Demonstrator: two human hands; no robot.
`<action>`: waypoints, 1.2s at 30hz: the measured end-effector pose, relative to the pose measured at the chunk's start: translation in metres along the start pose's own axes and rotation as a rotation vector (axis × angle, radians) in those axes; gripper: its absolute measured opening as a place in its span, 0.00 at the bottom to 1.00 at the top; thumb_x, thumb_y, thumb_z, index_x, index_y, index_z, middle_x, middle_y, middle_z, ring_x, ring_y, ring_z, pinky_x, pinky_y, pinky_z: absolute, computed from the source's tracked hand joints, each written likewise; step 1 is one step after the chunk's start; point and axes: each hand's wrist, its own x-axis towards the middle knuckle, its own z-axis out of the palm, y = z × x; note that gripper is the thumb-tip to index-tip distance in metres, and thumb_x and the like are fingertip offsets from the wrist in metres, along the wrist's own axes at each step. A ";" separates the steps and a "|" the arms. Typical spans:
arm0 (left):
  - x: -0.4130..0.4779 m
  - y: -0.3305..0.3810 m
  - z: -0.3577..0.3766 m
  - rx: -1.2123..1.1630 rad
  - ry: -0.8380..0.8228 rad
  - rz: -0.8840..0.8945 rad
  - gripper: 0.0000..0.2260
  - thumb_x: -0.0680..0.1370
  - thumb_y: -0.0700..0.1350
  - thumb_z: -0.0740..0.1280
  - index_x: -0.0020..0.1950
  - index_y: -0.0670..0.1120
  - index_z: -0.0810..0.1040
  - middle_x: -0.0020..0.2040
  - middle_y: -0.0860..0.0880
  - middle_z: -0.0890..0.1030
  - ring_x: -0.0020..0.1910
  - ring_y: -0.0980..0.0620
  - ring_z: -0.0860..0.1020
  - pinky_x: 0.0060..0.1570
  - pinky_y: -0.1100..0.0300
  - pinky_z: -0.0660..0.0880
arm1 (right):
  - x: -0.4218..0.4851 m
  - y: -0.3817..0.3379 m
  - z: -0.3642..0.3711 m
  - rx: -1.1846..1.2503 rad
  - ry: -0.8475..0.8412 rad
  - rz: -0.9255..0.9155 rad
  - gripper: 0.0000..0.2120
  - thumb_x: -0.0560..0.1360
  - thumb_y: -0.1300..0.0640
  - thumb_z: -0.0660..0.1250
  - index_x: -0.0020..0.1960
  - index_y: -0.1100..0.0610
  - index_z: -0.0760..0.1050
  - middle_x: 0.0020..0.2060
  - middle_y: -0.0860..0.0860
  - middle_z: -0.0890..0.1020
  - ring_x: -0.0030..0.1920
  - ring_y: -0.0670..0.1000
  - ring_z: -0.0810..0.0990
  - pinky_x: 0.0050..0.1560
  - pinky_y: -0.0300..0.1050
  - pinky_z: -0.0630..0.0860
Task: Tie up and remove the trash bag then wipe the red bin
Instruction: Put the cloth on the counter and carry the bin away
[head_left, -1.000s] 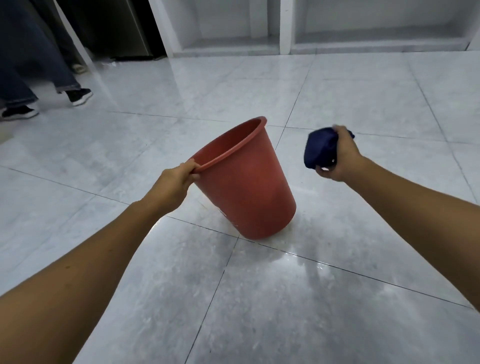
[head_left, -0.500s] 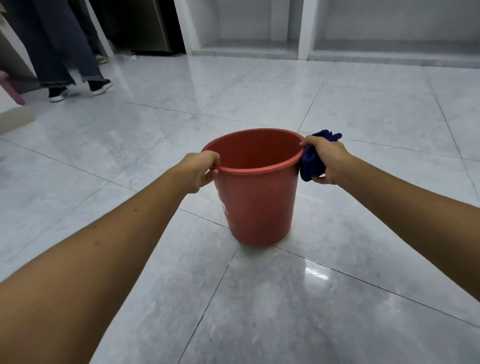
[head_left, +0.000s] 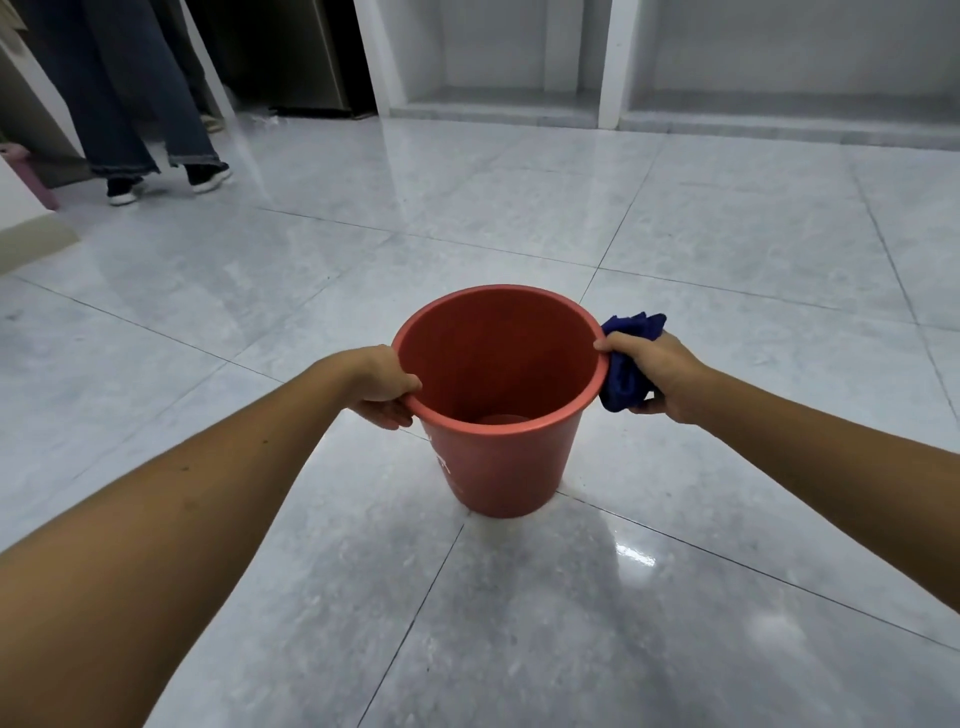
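Note:
The red bin (head_left: 506, 467) stands upright on the grey tiled floor in the middle of the view, with no bag inside it. My left hand (head_left: 382, 387) grips its rim on the left side, thumb over the edge. On the right side my right hand (head_left: 649, 374) holds a crumpled dark blue cloth (head_left: 626, 364) pressed against the outside of the rim, with the thumb resting on the edge. No trash bag is in view.
Another person's legs in jeans and dark shoes (head_left: 166, 179) stand at the far left. White wall niches (head_left: 519, 98) run along the back. A pink object (head_left: 31, 176) and a low beige ledge (head_left: 31, 244) sit at the left edge.
The bin has gone from tilted away to upright. My right hand brought the cloth over to the rim's right side. The view has come closer and now looks down into the bin.

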 end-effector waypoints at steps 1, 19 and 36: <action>0.001 0.000 0.000 0.013 0.007 0.001 0.11 0.80 0.44 0.60 0.50 0.36 0.76 0.38 0.43 0.81 0.32 0.52 0.81 0.35 0.58 0.81 | 0.001 -0.001 0.000 0.007 0.012 0.005 0.18 0.69 0.50 0.73 0.57 0.49 0.74 0.53 0.52 0.81 0.53 0.55 0.78 0.38 0.48 0.74; -0.054 0.173 0.061 -0.649 0.036 0.681 0.15 0.80 0.48 0.59 0.67 0.54 0.72 0.59 0.59 0.79 0.57 0.64 0.76 0.52 0.74 0.72 | -0.029 -0.122 -0.047 0.197 -0.046 -0.211 0.23 0.72 0.43 0.68 0.59 0.58 0.72 0.52 0.55 0.83 0.51 0.54 0.83 0.39 0.48 0.81; -0.324 0.379 -0.222 -1.438 -0.435 0.027 0.09 0.72 0.40 0.64 0.46 0.43 0.82 0.45 0.44 0.82 0.41 0.45 0.83 0.40 0.52 0.80 | -0.292 -0.494 -0.139 0.800 0.124 -0.032 0.12 0.81 0.54 0.55 0.59 0.58 0.72 0.52 0.56 0.78 0.50 0.56 0.77 0.50 0.52 0.76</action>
